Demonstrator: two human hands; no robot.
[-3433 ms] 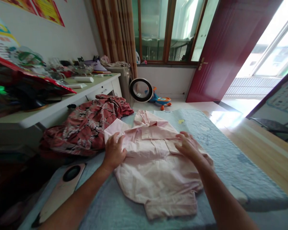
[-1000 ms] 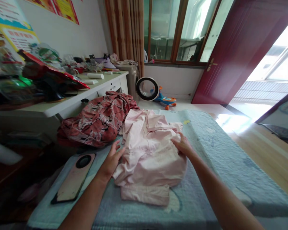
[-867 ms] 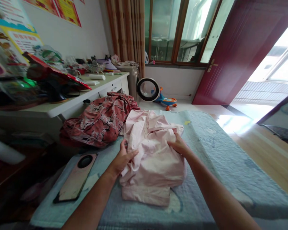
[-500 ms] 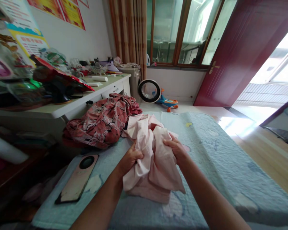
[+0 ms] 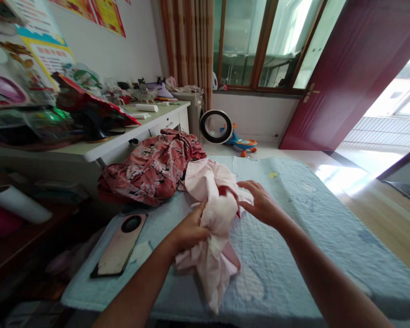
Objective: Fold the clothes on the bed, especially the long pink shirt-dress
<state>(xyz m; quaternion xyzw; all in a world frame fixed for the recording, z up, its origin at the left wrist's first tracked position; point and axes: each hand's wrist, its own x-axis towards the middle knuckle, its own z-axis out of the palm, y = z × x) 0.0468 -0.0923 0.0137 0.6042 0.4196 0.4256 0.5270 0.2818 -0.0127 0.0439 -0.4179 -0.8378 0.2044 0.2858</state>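
Observation:
A pale pink shirt (image 5: 213, 214) is bunched up and lifted off the light blue quilted bed cover (image 5: 294, 246). My left hand (image 5: 189, 230) is closed round the crumpled middle of the shirt, whose lower part hangs down below it. My right hand (image 5: 261, 205) touches the shirt's upper right edge with its fingers curled on the cloth. A crumpled red floral garment (image 5: 150, 168) lies just behind and to the left of the shirt.
A phone (image 5: 121, 246) lies on the cover near its left edge. A white desk (image 5: 123, 139) crowded with several items runs along the left wall. A round fan (image 5: 216, 126) and a toy car (image 5: 244, 145) stand on the floor by the window; a dark red door (image 5: 341, 73) is open.
The shirt lay flat and partly folded; both hands then gathered it from the sides and lifted it into a bunch. The view has shifted slightly left.

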